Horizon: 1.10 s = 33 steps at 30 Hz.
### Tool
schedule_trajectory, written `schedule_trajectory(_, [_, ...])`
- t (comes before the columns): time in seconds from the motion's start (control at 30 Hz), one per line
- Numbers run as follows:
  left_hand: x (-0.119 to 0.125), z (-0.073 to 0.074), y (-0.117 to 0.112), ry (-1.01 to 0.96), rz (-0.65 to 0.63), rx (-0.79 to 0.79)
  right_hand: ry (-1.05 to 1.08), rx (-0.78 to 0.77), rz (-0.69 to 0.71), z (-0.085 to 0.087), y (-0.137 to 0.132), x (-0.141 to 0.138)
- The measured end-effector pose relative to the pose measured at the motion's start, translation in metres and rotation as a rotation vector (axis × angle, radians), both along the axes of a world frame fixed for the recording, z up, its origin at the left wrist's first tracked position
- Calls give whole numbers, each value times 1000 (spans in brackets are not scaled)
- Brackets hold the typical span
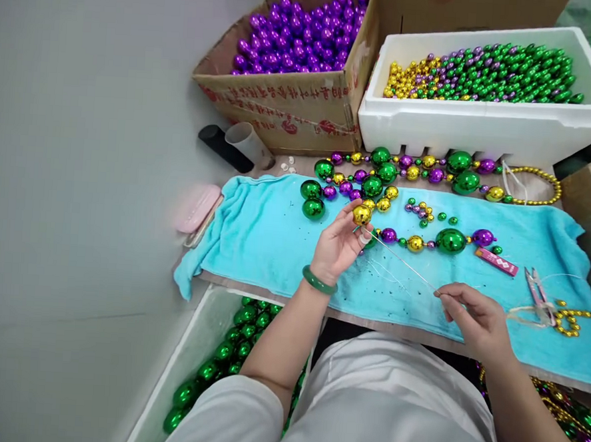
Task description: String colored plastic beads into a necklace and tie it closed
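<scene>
A shiny gold bead (362, 215) is pinched in the fingers of my left hand (342, 240), above the blue towel (269, 236). My right hand (474, 318) pinches the near end of a thin needle (403, 261), which slants up and left toward the gold bead. Whether its tip is inside the bead I cannot tell. Past my left hand, a string of green, purple and gold beads (451, 241) lies across the towel. Beside it are loose small beads (421, 211). A longer bead strand (465, 182) with a gold loop stretches along the towel's far edge.
At the back stand a cardboard box (283, 100) of purple beads and a white foam box (486, 129) of mixed beads. Snips (536, 289) and a pink packet (496, 262) lie at right. A cup (247, 145) stands back left. Green beads (225, 350) fill a bin below.
</scene>
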<state>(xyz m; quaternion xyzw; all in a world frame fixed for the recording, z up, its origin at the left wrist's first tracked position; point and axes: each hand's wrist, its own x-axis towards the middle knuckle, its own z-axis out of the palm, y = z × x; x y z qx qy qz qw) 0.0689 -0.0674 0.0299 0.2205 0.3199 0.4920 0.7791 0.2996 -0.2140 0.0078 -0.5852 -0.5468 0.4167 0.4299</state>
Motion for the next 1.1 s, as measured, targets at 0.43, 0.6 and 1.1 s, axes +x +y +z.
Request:
schedule_trajectory(0.43, [5,1,-10,93,95,162,37,-37,-83,-1,0,-1])
schedule_trajectory(0.6, [7,1,-11,105,114,162,36,-56,-77,0,0,-4])
schedule_trajectory(1.1, [10,3,-22,227,1,250,-48,-34,-32,-8,6,-3])
